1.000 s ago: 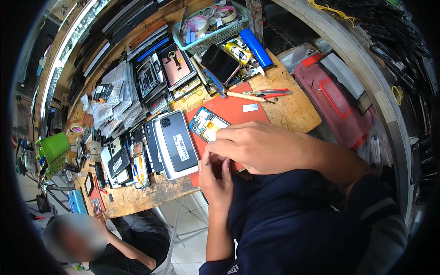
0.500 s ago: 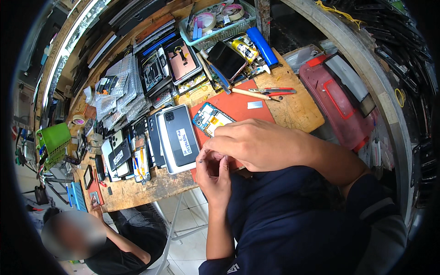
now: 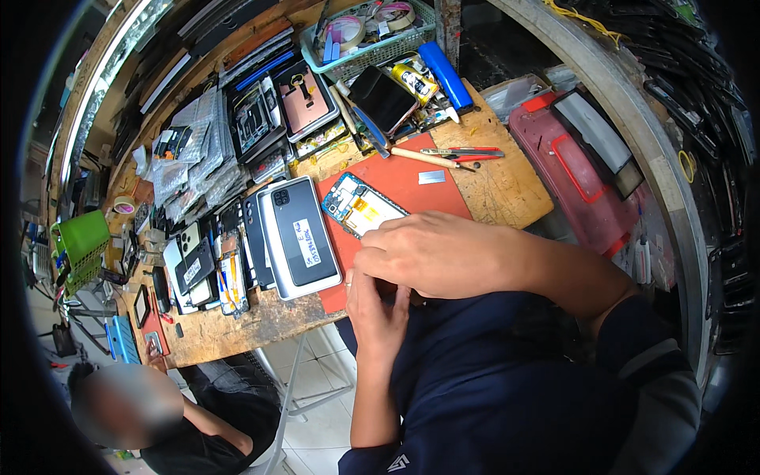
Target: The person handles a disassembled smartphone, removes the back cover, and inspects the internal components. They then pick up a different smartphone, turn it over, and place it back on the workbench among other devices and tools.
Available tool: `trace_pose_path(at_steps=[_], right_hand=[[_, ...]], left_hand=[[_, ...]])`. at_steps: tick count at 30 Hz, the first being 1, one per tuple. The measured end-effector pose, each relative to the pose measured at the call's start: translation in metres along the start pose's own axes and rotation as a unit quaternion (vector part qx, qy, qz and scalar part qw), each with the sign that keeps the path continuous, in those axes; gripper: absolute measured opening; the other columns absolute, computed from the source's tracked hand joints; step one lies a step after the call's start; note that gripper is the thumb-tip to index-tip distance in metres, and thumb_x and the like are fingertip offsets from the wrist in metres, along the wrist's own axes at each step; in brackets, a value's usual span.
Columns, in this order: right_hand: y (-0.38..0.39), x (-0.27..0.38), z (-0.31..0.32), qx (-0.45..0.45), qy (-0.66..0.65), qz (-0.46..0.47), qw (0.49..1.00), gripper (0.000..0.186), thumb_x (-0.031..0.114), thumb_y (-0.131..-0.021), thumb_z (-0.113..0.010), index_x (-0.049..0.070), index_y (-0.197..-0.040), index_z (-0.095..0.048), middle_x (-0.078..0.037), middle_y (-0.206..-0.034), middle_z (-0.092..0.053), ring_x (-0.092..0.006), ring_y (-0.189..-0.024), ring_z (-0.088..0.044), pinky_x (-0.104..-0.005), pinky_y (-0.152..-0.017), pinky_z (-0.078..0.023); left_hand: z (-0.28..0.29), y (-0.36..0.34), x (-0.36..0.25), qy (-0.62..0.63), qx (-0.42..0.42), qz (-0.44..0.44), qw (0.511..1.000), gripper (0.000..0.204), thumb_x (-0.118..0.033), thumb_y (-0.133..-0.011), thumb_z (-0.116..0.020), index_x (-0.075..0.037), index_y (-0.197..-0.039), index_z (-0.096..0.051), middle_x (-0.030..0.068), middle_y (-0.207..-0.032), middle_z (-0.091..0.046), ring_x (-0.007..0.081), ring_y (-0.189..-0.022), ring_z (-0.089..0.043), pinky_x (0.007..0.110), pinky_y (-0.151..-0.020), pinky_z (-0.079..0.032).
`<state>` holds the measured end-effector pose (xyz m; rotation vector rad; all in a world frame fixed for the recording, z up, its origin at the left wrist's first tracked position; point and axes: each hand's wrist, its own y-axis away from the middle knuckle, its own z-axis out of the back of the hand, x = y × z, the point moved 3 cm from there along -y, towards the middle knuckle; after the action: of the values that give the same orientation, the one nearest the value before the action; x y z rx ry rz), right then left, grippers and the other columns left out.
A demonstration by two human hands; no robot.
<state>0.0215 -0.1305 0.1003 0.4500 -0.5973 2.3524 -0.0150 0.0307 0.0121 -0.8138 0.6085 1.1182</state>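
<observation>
My left hand (image 3: 377,313) and my right hand (image 3: 431,252) meet at the near edge of the red mat (image 3: 455,198). The right hand lies over the left with its fingers curled down. Left fingers are bent, thumb raised, and whatever sits between the hands is hidden. Just beyond my right knuckles an opened phone (image 3: 362,207) lies on the mat, showing its blue-edged board and an orange flex cable. A dark phone back cover (image 3: 305,241) with a white label rests on a white phone-shaped tray (image 3: 299,293) left of the mat.
A small metal plate (image 3: 432,177), a wooden-handled tool (image 3: 419,157) and red-handled tweezers (image 3: 475,152) lie farther back. Behind them are a blue roll (image 3: 446,75) and a green basket (image 3: 388,54). A pink box (image 3: 562,174) stands right; another person (image 3: 190,419) sits lower left.
My left hand has shifted slightly right and closed in under the right hand, whose fingers now cover more of it. The whole scene has slid slightly left in view.
</observation>
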Motion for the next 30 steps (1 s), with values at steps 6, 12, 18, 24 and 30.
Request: trace_pose_path(at_steps=[6,12,18,24,30], right_hand=[[-0.006,0.007,0.001,0.01,0.02,0.006,1.0,0.018,0.005,-0.081,-0.073,-0.001,-0.096,-0.067,-0.016,-0.095,-0.071,-0.0333,-0.091,-0.075,-0.0448,-0.079,-0.061],[-0.003,0.009,0.0,0.007,0.054,0.003,0.999,0.012,0.009,-0.087,-0.068,0.001,-0.094,-0.065,-0.018,-0.098,-0.069,-0.032,-0.094,-0.073,-0.0435,-0.075,-0.059],[-0.009,0.012,0.001,0.115,0.094,-0.06,0.987,0.012,0.006,-0.087,-0.065,0.001,-0.096,-0.059,-0.018,-0.096,-0.064,-0.0332,-0.098,-0.069,-0.0469,-0.085,-0.056],[-0.009,0.01,0.003,0.066,0.081,-0.011,0.995,0.016,0.003,-0.085,-0.066,0.0,-0.1,-0.06,-0.017,-0.091,-0.065,-0.0352,-0.088,-0.072,-0.0459,-0.076,-0.056],[-0.007,0.008,0.0,0.042,0.102,-0.002,0.994,0.018,0.002,-0.085,-0.065,0.0,-0.102,-0.059,-0.019,-0.094,-0.065,-0.0361,-0.083,-0.072,-0.0466,-0.074,-0.057]], left_hand=[[0.0,0.0,0.003,0.005,-0.013,-0.062,0.998,0.05,0.004,-0.077,-0.08,0.001,-0.123,-0.059,0.0205,-0.105,-0.065,0.0398,-0.094,-0.061,0.047,-0.083,-0.05],[0.02,0.003,-0.005,-0.031,-0.132,-0.069,0.988,0.037,0.003,-0.085,-0.078,0.0,-0.121,-0.067,0.015,-0.1,-0.067,0.0325,-0.089,-0.063,0.042,-0.083,-0.05],[0.105,-0.01,0.028,-0.274,-0.269,-0.008,0.923,0.011,-0.005,-0.097,-0.067,0.0,-0.105,-0.072,0.0134,-0.099,-0.069,0.0328,-0.09,-0.064,0.045,-0.084,-0.05],[0.119,-0.013,0.039,-0.211,-0.241,0.054,0.946,0.011,-0.007,-0.096,-0.069,0.0,-0.103,-0.072,0.0145,-0.1,-0.069,0.0329,-0.097,-0.064,0.046,-0.088,-0.05],[0.108,-0.011,0.038,-0.231,-0.213,0.015,0.949,0.015,-0.006,-0.093,-0.072,-0.004,-0.107,-0.076,0.0133,-0.105,-0.065,0.0334,-0.104,-0.059,0.046,-0.091,-0.048]])
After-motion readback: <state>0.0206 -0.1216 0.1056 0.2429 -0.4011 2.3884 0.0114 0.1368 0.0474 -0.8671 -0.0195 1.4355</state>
